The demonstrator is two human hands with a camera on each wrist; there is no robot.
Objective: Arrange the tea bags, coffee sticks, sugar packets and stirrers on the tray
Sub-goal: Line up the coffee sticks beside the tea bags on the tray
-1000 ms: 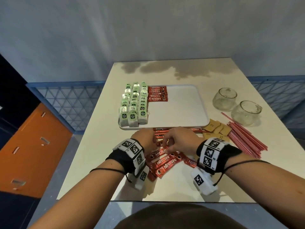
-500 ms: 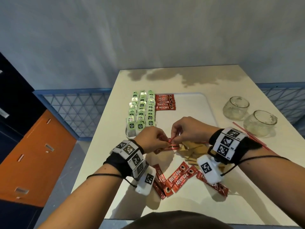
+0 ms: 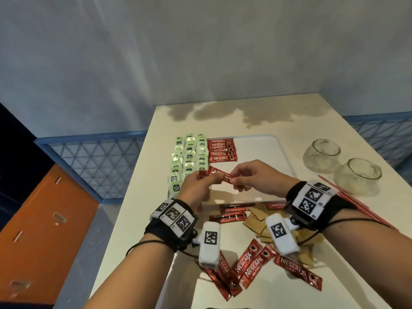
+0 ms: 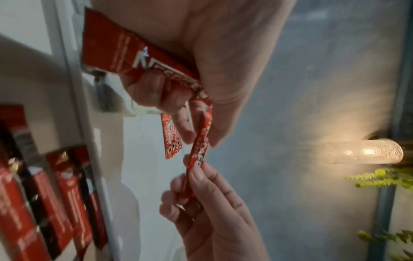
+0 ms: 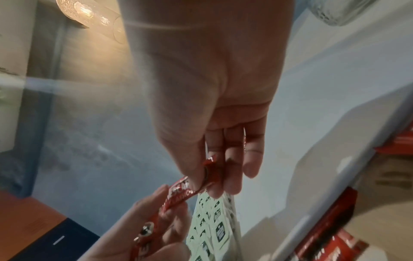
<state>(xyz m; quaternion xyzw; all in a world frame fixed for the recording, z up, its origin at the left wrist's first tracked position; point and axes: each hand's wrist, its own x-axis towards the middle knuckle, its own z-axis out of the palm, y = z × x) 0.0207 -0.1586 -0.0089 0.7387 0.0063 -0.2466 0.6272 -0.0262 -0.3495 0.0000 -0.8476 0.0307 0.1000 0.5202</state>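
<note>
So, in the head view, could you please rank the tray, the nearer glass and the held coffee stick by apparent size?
1. Tray, largest though partly hidden.
2. Nearer glass.
3. Held coffee stick, smallest, pinched between left hand and right hand.

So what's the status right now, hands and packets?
Left hand and right hand pinch one coffee stick above the tray. Tea bags already placed. Nothing blocking.
</note>
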